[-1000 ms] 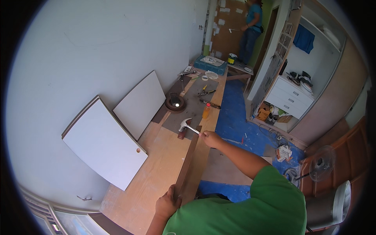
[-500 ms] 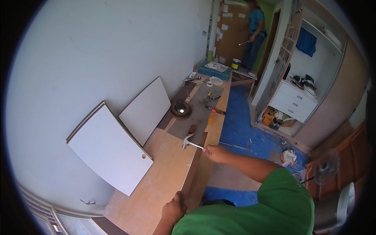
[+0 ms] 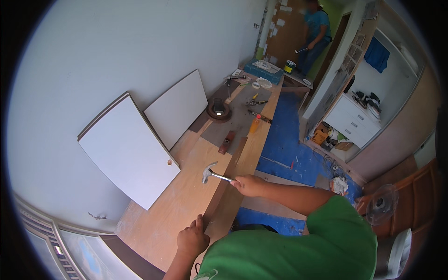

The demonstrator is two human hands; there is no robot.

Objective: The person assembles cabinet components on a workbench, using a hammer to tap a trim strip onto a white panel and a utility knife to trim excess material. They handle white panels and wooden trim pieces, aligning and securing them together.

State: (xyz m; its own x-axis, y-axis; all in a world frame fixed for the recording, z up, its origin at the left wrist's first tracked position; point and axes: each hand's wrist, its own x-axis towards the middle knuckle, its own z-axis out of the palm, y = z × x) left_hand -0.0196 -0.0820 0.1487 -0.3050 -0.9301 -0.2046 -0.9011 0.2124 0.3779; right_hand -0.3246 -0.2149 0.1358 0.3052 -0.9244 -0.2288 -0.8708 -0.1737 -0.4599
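Fingers (image 3: pixel 237 182) of the right hand (image 3: pixel 249 185) wrap the hammer (image 3: pixel 219 176), head to their left.

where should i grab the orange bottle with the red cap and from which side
Probably by the body of the bottle, below its red cap, coming from the near side: it appears to stand upright, the body looks wider than the cap, and a hand tool lies just beyond it. The right hand holds a hammer, so it would need freeing first.
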